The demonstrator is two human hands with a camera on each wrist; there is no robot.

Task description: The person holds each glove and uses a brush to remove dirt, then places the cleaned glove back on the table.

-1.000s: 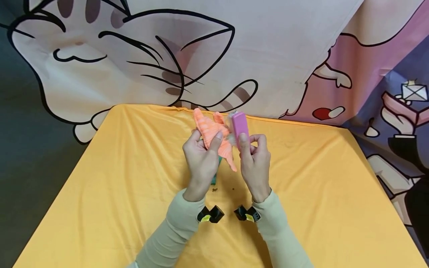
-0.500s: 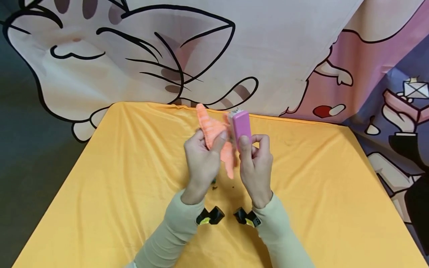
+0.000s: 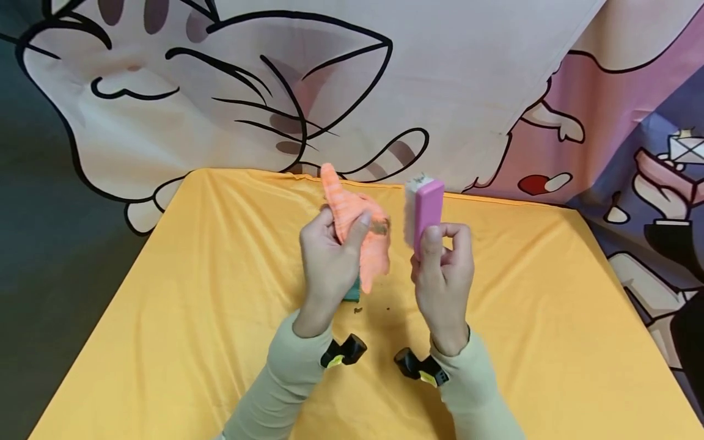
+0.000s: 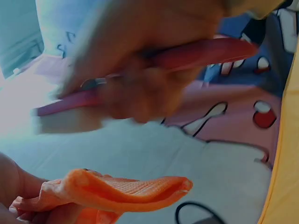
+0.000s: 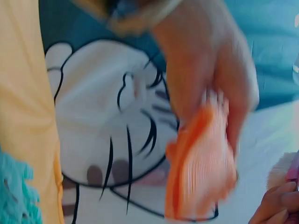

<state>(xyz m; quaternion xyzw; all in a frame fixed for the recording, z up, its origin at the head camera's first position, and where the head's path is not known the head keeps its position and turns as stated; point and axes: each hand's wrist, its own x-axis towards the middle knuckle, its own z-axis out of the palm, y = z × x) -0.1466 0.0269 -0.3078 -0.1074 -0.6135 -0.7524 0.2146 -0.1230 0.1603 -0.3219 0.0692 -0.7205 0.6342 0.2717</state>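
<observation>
In the head view my left hand (image 3: 330,269) pinches an orange striped cloth piece (image 3: 349,205) with pointed ends, thumb on top. A brown smear (image 3: 379,227) shows on its right part. My right hand (image 3: 444,278) grips a pink brush (image 3: 430,208), its white bristles (image 3: 410,214) facing the cloth across a gap. The left wrist view shows the brush (image 4: 201,53) blurred above the orange cloth (image 4: 126,191), whose edge gapes open like a fold. Over in the right wrist view, the cloth (image 5: 205,172) hangs from the left hand (image 5: 210,60).
A teal object (image 3: 352,291) lies on the yellow tablecloth (image 3: 192,318), partly hidden under the left hand and cloth; its shaggy fringe (image 5: 16,191) shows in the right wrist view. Small brown crumbs (image 3: 358,310) lie near it. A printed cartoon backdrop (image 3: 467,91) stands behind the table.
The right hand has drawn the brush to the right, off the orange cloth, uncovering the brown smear. The left hand has stayed nearly in place, with the cloth tilted a little differently.
</observation>
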